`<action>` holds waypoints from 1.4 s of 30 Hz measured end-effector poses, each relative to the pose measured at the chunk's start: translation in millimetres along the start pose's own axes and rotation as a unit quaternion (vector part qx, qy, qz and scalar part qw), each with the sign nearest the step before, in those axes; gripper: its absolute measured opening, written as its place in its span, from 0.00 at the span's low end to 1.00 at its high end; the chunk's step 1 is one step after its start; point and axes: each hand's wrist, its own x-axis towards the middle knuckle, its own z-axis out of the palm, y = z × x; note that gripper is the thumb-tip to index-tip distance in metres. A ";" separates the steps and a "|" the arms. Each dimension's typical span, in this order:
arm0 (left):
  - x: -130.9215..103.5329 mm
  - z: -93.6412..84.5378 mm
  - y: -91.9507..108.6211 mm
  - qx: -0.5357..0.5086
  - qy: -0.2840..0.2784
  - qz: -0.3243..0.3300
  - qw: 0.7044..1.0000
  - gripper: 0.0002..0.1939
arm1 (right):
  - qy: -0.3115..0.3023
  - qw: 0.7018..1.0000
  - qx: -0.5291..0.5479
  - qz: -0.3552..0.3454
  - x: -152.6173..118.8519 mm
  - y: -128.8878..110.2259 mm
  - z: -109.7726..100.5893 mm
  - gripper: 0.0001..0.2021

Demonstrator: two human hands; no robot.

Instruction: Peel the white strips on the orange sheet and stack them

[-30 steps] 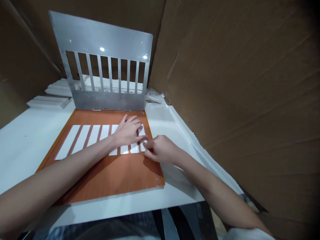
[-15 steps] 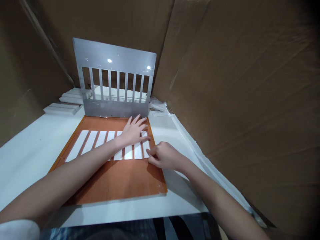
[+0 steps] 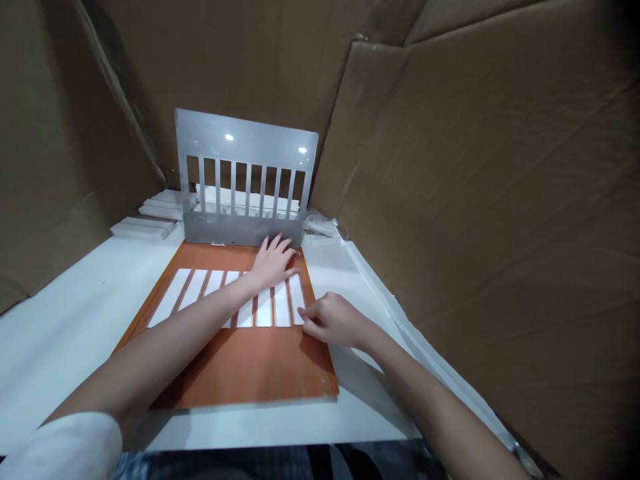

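An orange board lies on the white table, with a row of white strips set side by side across it. My left hand rests over the upper right of the row, fingers spread, holding nothing. My left forearm covers the middle of several strips. My right hand is closed at the board's right edge, its thumb and fingertip pinched at the lower end of the rightmost strip. Behind the board, a grey slotted frame stands upright along its far edge.
Stacked white strips lie at the back left, and more white pieces show through the frame's slots. Crumpled clear plastic lies at the back right. Cardboard walls enclose the white table.
The camera view has shifted, so the board and frame appear slightly lower and further right. Both hands keep nearly the same places on the board.
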 end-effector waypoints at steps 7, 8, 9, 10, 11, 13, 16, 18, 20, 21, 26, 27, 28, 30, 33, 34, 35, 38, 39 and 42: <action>-18.0 -19.3 -11.7 -0.067 -0.002 -0.014 0.998 0.21 | 0.005 0.996 0.089 0.011 2.8 9.7 -2.0 0.19; -23.8 -24.2 -13.9 -0.079 -0.005 -0.012 0.997 0.21 | 0.008 0.993 0.115 0.011 3.9 12.2 -3.3 0.18; -30.2 -29.5 -15.8 -0.090 -0.007 -0.009 0.996 0.21 | 0.017 0.989 0.143 0.012 5.9 15.1 -4.9 0.16; -37.1 -34.9 -17.3 -0.100 -0.009 -0.006 0.995 0.21 | 0.029 0.985 0.169 0.015 9.0 18.5 -6.7 0.14; -44.3 -40.3 -18.3 -0.110 -0.013 0.001 0.994 0.21 | 0.047 0.981 0.188 0.023 13.5 22.4 -8.7 0.12; -58.5 -50.6 -18.8 -0.130 -0.030 0.017 0.991 0.20 | 0.065 0.979 0.187 0.050 26.6 30.9 -13.1 0.13; -77.0 -63.4 -17.1 -0.156 -0.053 0.040 0.986 0.17 | 0.012 0.989 0.130 0.071 53.8 43.6 -19.7 0.24; -86.3 -70.4 -15.2 -0.179 -0.062 0.041 0.981 0.17 | -0.027 0.989 0.124 0.077 72.6 50.0 -22.8 0.28; -93.1 -76.5 -13.5 -0.224 -0.069 0.016 0.972 0.17 | -0.074 0.987 0.118 0.087 88.5 53.8 -24.1 0.31; -95.6 -79.2 -13.0 -0.244 -0.074 -0.003 0.967 0.17 | -0.094 0.985 0.113 0.093 94.9 54.8 -24.1 0.32; -101.5 -84.7 -16.9 -0.337 -0.078 -0.049 0.937 0.15 | -0.162 0.974 0.105 0.119 112.6 55.2 -23.4 0.33; -101.7 -84.2 -18.8 -0.354 -0.074 -0.057 0.931 0.15 | -0.170 0.972 0.106 0.122 114.2 55.3 -23.7 0.32; -101.9 -83.4 -20.7 -0.369 -0.072 -0.067 0.924 0.15 | -0.175 0.971 0.107 0.124 115.6 55.5 -24.2 0.32; -102.0 -81.8 -24.0 -0.400 -0.070 -0.088 0.910 0.14 | -0.182 0.969 0.110 0.125 118.1 56.0 -26.1 0.30; -102.5 -80.7 -26.0 -0.442 -0.068 -0.107 0.888 0.13 | -0.183 0.969 0.115 0.119 121.3 56.6 -31.5 0.26; -102.7 -80.6 -26.0 -0.459 -0.069 -0.114 0.878 0.13 | -0.180 0.970 0.118 0.115 121.9 56.8 -34.4 0.25; -103.0 -80.4 -25.8 -0.480 -0.071 -0.121 0.866 0.13 | -0.176 0.971 0.123 0.109 122.2 56.9 -38.0 0.24; -103.5 -78.8 -25.7 -0.559 -0.082 -0.142 0.813 0.14 | -0.153 0.974 0.147 0.084 120.3 56.9 -53.1 0.21; -103.5 -77.7 -26.1 -0.577 -0.084 -0.147 0.799 0.14 | -0.141 0.975 0.156 0.075 118.8 56.1 -59.2 0.20; -103.9 -73.6 -27.9 -0.588 -0.083 -0.156 0.789 0.15 | -0.092 0.976 0.191 0.046 114.1 47.6 -75.9 0.18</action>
